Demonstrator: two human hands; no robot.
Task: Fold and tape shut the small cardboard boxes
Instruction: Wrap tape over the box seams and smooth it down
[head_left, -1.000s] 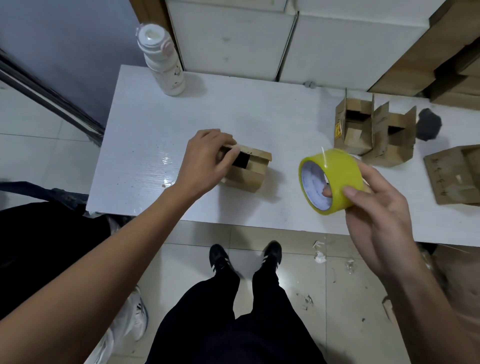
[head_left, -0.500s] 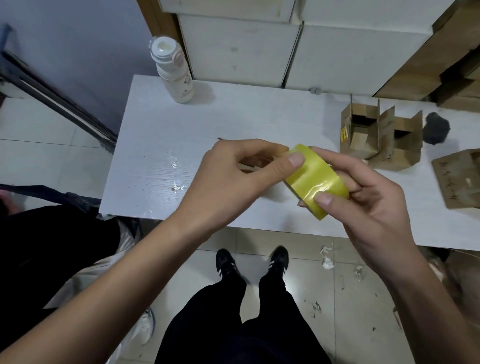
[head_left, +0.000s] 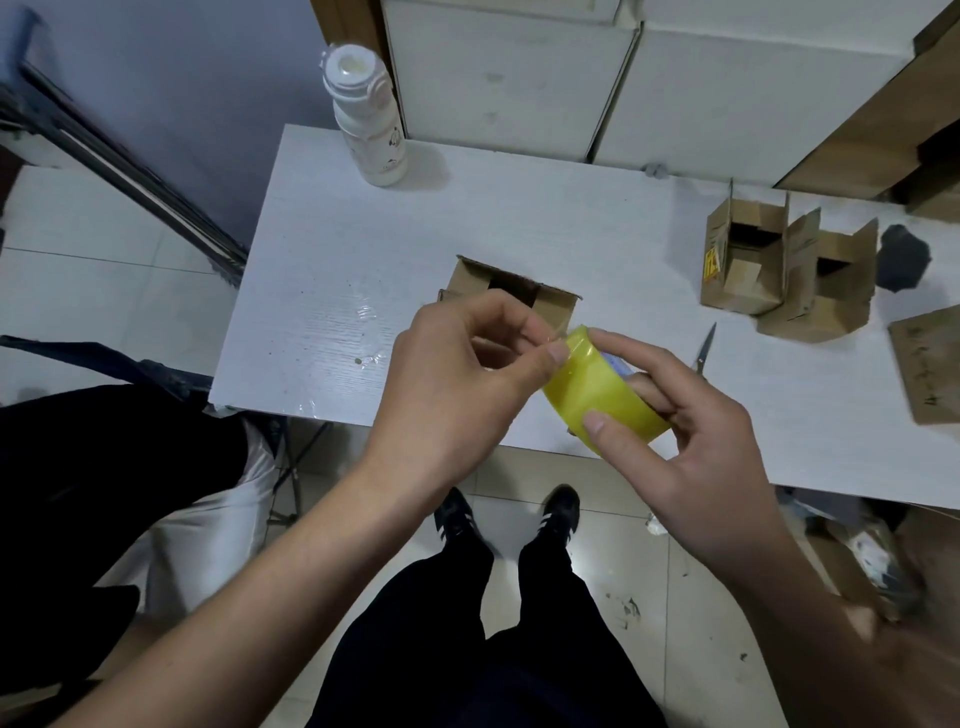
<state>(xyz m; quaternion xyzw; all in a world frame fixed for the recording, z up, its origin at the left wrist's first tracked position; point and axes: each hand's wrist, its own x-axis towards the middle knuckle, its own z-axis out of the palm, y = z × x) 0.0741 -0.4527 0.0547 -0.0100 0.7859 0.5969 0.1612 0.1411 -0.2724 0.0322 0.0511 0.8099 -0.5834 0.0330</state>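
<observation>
My right hand (head_left: 691, 447) grips a yellow tape roll (head_left: 602, 402) above the near edge of the white table (head_left: 332, 291). My left hand (head_left: 457, 374) pinches the loose end of the tape at the roll's top between thumb and fingertips. Just behind my left hand a small cardboard box (head_left: 511, 291) sits on the table, its top flaps not fully shut and a dark gap showing. Two more small boxes (head_left: 743, 260) (head_left: 821, 291) with flaps up stand at the right.
Scissors (head_left: 704, 351) lie on the table right of the tape roll. A white bottle (head_left: 366, 119) stands at the back left corner. A flat cardboard piece (head_left: 930, 364) and a dark object (head_left: 901, 257) lie far right. White cabinets back the table.
My left hand left the box and came to the tape roll, now pinching its end. The right hand brought the roll in toward the middle. The box is uncovered behind my hands.
</observation>
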